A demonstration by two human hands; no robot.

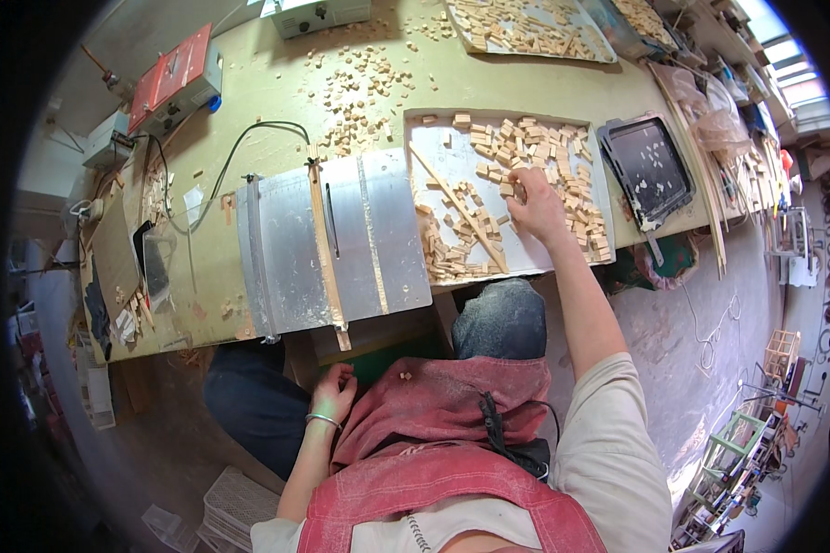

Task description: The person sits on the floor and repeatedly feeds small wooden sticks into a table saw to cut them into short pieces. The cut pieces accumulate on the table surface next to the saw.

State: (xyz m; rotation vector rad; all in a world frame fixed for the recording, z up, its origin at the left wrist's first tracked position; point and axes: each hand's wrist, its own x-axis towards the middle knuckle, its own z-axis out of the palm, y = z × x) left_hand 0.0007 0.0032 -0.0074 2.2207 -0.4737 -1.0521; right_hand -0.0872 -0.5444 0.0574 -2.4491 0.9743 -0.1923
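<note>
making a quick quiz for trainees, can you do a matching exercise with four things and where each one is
Things:
1. right hand
2. left hand
3. black tray
4. red-topped box

Places:
A. just right of the white tray
B. near the red apron
C. upper left of the picture
D. at the wooden blocks

Pairs: 1-D, 2-B, 3-A, 4-C
</note>
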